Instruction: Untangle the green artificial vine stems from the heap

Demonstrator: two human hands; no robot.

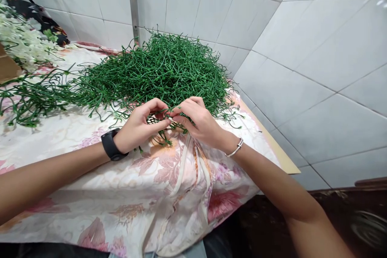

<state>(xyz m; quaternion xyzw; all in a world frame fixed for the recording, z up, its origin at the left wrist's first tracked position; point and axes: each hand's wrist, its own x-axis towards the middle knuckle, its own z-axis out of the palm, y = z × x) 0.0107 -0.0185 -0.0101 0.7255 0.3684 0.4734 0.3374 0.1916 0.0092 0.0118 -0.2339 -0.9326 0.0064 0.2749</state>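
Observation:
A big heap of thin green artificial flower stems (pixel 169 68) lies tangled in front of me. At its near edge my left hand (pixel 148 121), with a black band on the wrist, pinches a green plastic stem (pixel 164 110) between thumb and fingertips. My right hand (pixel 195 117), a bracelet at its wrist, meets the left at the fingertips and closes on the same stem. Between the hands, the small part being gripped is mostly covered by fingers. More green stems (pixel 163 139) hang or lie just below the hands.
A floral cloth (pixel 121 205) covers the work surface. White artificial flowers (pixel 27 44) are piled at the far left beside a cardboard piece (pixel 7 64). Tiled walls (pixel 317 68) close off the back and right. A metal strip (pixel 133 12) stands against the back wall.

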